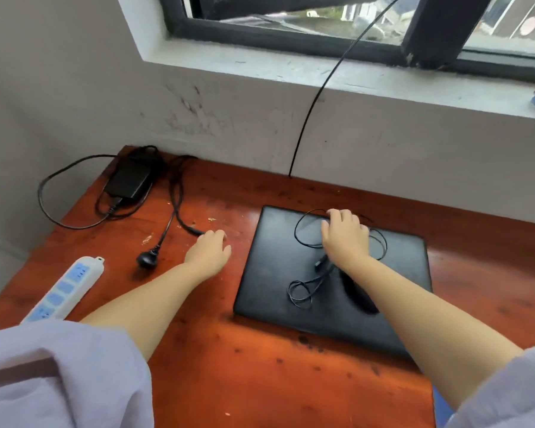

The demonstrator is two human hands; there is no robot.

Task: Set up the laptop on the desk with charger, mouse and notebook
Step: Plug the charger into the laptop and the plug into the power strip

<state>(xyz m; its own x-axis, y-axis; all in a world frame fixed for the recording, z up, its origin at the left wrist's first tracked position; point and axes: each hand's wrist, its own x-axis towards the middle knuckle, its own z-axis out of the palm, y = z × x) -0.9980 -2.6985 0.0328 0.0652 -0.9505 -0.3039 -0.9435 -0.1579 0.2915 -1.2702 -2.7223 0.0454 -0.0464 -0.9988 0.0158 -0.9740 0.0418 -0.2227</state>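
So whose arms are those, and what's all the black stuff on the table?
There is no machine here. The arms belong to a person wearing a camera on their head, so the one picture looks down just as they see.

They stand at a red-brown desk under a window. On it lies a closed black laptop. A thin mouse cable is looped on its lid, and the dark shape under the right arm is probably the mouse.

The right hand rests on the cable loops on the lid; its fingers may be gathering them, but I cannot see a firm grip. The left hand reaches for the end of the charger cord. The black box at the back left is the charger, with its round plug lying near a white power strip. I see no notebook.
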